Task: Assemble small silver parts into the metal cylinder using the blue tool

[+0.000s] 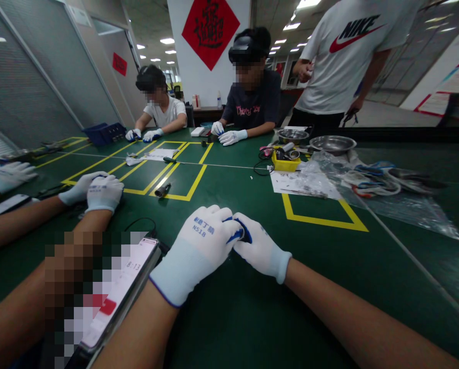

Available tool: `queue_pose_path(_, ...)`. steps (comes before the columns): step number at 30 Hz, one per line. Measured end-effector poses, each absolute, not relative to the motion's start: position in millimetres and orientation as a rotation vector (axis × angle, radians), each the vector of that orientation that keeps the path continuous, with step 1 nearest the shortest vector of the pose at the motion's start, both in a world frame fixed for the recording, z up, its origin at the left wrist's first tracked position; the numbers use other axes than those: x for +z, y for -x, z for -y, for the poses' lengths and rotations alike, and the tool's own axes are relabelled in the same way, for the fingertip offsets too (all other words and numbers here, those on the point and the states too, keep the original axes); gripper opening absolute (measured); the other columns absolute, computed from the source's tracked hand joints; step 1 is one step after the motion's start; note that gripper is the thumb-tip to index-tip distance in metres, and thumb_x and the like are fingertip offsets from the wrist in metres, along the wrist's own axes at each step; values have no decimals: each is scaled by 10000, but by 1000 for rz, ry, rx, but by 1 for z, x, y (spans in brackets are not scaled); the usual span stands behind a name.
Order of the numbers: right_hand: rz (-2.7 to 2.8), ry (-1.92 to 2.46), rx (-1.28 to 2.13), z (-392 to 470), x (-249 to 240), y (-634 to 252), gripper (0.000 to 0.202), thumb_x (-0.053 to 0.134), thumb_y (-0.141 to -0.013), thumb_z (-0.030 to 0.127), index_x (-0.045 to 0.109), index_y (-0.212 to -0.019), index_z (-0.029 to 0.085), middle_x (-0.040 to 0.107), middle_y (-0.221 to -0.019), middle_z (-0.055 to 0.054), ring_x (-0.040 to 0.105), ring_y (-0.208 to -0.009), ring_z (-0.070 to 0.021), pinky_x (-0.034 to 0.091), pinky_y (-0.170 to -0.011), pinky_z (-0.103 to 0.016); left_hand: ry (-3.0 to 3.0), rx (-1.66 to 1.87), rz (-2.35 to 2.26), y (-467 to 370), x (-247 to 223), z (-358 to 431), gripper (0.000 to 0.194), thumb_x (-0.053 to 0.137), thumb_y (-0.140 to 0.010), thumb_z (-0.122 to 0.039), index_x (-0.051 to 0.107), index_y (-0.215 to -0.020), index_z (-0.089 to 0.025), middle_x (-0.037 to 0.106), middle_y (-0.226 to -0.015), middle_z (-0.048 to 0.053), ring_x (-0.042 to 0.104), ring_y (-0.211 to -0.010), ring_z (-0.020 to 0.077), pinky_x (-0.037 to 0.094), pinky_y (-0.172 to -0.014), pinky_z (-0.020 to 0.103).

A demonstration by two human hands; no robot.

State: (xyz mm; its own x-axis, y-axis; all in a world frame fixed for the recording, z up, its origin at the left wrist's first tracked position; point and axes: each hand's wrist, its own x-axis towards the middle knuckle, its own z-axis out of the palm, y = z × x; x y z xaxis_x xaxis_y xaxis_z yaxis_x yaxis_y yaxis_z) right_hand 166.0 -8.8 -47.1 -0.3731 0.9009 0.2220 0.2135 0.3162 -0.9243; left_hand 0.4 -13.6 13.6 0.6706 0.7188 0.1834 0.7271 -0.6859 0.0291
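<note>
L hand & R hand, both in white gloves w/ blue palms, meet over the near edge of the table, fingers curled in & tips touching; a dark bit shows btwn them, mostly hidden, so can't tell what it is or how firmly either hand grips it. L of the L hand, nr the table's near edge, a phone lies tilted (screen reads 8:13), w/ a black wire looping by its top end. Past it, a neighbor's gloved hands sit close together toward the left edge. Farther in, a dark tube lies at the near side of the yellow tape. Toward the right edge: paper under clear bags, a yellow tray of small parts, & a heap of gloves. Nr the far edge, two steel bowls; a blue bin by the far left corner; two seated co-workers, gloved hands on the table; a third person stands beyond.
</note>
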Motion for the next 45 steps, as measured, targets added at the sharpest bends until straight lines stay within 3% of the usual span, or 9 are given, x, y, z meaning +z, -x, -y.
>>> queue_pose_path(6,1749,1002,1064,8,-48,-167,91,642,-822,179,573,-815,238,645,-808,13,611,-800,-207,526,-786,-370,2824,-451,1402,-2,6,11,118,601,-971,-218,710,-943,-181,664,-1008,82,624,-942,249,537,-874,416)
queue_pose_path(10,1731,955,1070,7,-49,-168,52,634,-878,266,593,-877,233,662,-876,-6,635,-848,-214,530,-823,-383,2810,-806,1554,-2,1,6,87,603,-955,-197,684,-923,-184,663,-980,65,630,-925,223,548,-878,393)
queue_pose_path(14,1649,905,1043,4,-50,-167,169,608,-931,382,651,-952,221,692,-938,-36,642,-876,-214,520,-839,-377,2772,-1278,1851,-1,-2,0,77,606,-939,-201,679,-934,-179,705,-966,59,662,-903,205,555,-880,377)
queue_pose_path(20,1468,1003,1027,-3,-54,-166,316,604,-912,513,667,-804,223,674,-803,-31,606,-764,-200,505,-745,-350,2844,-1588,2017,-4,-13,-7,100,618,-912,-216,701,-925,-161,752,-931,56,693,-868,200,562,-839,352)
queue_pose_path(25,1374,1040,1050,-7,-59,-165,318,657,-853,522,683,-782,213,667,-756,-30,599,-730,-200,500,-714,-348,2769,-1602,2010,-10,-20,-8,72,629,-898,-183,695,-916,-160,735,-909,47,694,-864,195,556,-819,335)
queue_pose_path(35,1225,1038,1124,-9,-58,-167,344,736,-781,534,680,-743,197,665,-721,-32,600,-701,-199,518,-675,-347,2658,-1215,1567,-10,-23,-2,173,650,-924,-189,731,-1074,-214,697,-996,56,684,-969,224,559,-873,368)
queue_pose_path(45,1187,1020,1179,-11,-56,-168,297,728,-759,492,658,-726,205,572,-652,11,529,-642,-169,461,-622,-325,2768,-1360,1647,-9,-21,-2,229,692,-919,-227,740,-1142,-208,709,-1045,49,705,-979,199,574,-878,329)
